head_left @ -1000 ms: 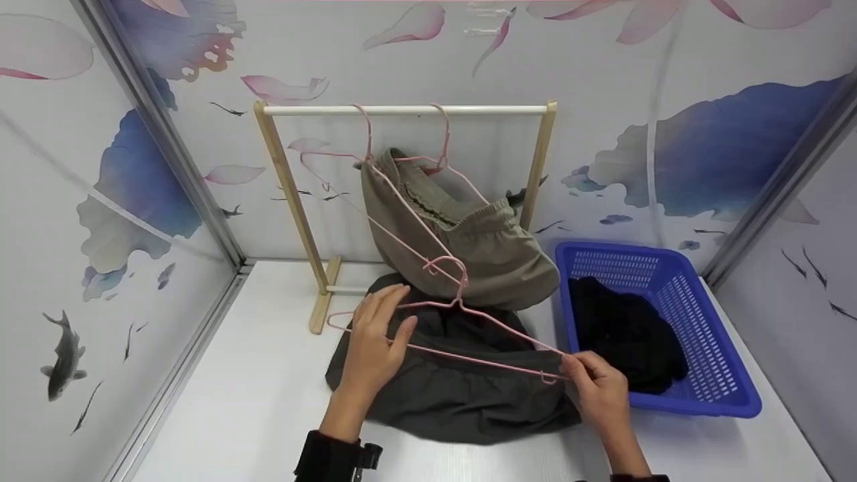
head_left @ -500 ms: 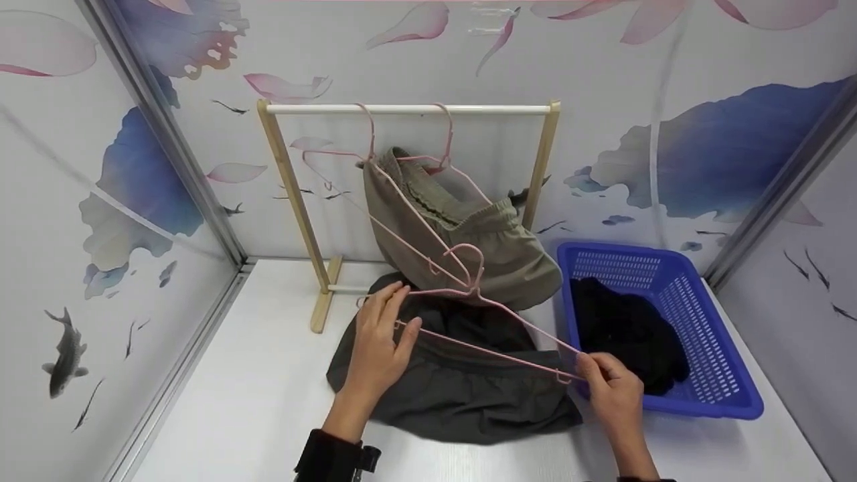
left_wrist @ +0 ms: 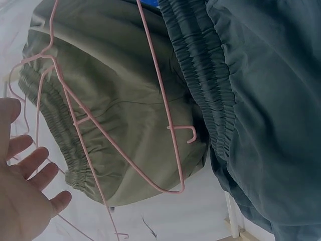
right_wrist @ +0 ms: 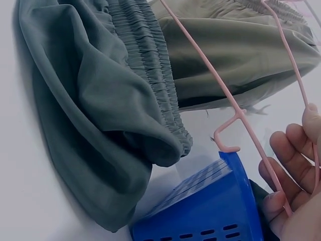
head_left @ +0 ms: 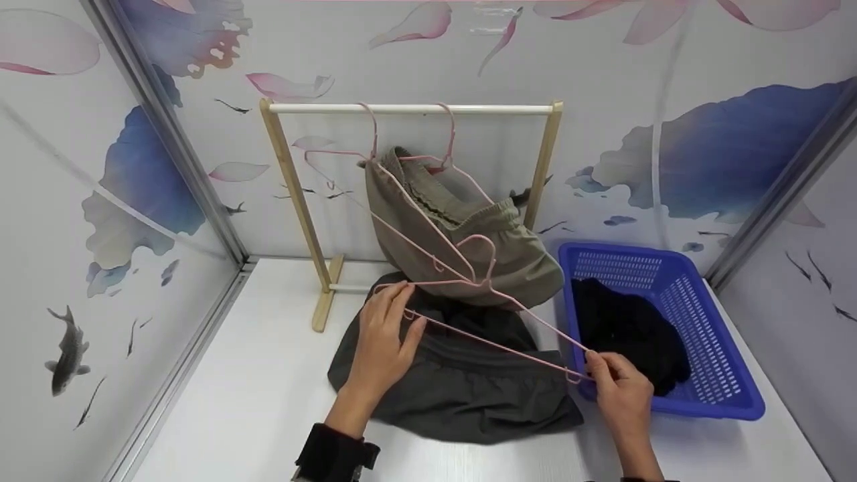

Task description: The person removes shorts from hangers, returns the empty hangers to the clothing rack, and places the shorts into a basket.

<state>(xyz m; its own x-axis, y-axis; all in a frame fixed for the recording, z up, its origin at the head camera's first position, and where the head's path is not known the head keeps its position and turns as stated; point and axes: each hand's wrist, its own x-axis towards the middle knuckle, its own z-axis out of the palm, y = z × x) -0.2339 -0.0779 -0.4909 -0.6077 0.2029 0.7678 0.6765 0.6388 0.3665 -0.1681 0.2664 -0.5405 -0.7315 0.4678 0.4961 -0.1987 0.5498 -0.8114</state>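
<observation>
While the right hand (head_left: 624, 393) pinches 1 end of the pink hanger (head_left: 487, 285), the left hand (head_left: 385, 345) is released.

High head, close wrist views, shared hanger (head_left: 489, 284)

I get bright, even light on the table (head_left: 201, 402) in the head view, glare high on the far wall (head_left: 415, 73), and soft shadow beside the basket (head_left: 710, 408) at right; both wrist views look dimmer, bluer, hazier.
</observation>
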